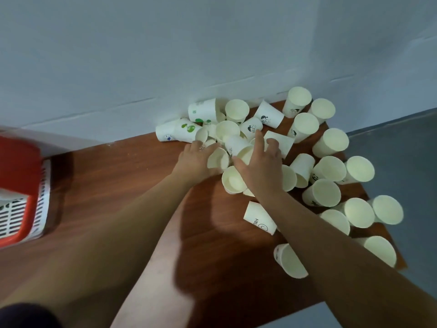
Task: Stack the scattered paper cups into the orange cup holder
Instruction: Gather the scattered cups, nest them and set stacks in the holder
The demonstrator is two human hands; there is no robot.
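Observation:
Several white paper cups [328,142] lie and stand scattered over the right half of a brown wooden table [123,176], piled against the wall. My right hand [261,168] reaches into the pile, with thumb and fingers set round a lying paper cup [244,153]. My left hand [196,160] reaches in beside it; its blurred fingertips touch cups, and another cup [218,159] lies against it. Whether it grips one is unclear. The orange cup holder [16,162] stands at the table's left edge, partly out of frame.
A grey wall [165,55] runs along the table's far side. The table's right edge [387,233] drops to a grey floor, with cups close to it. A white slotted basket wall [30,214] belongs to the orange holder.

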